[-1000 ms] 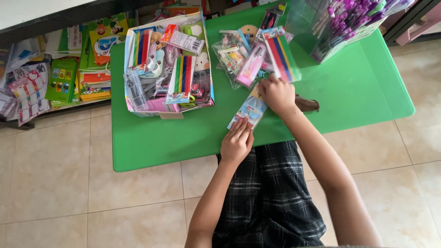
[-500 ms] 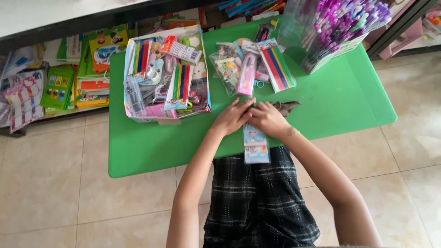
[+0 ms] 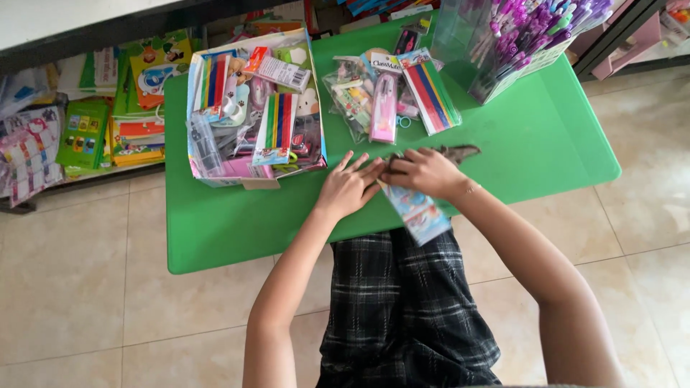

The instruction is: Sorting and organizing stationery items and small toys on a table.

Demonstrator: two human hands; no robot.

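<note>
A light-blue packaged stationery item (image 3: 419,210) hangs over the near edge of the green table (image 3: 546,144), its upper end under my hands. My right hand (image 3: 424,171) rests on the packet's top and grips it. My left hand (image 3: 350,187) lies just to the left, fingers stretched toward the packet's upper edge and touching it. A dark flat object (image 3: 460,151) pokes out from behind my right hand on the table.
An open box (image 3: 251,108) stuffed with stationery packs stands at the table's back left. Loose packets (image 3: 392,97) lie at the back middle. A clear bin of pens (image 3: 517,39) stands at the back right. Books fill a low shelf (image 3: 86,129) to the left.
My hands have drawn the packet from further back on the table to its near edge, where it now hangs over. My left hand came up beside the right.
</note>
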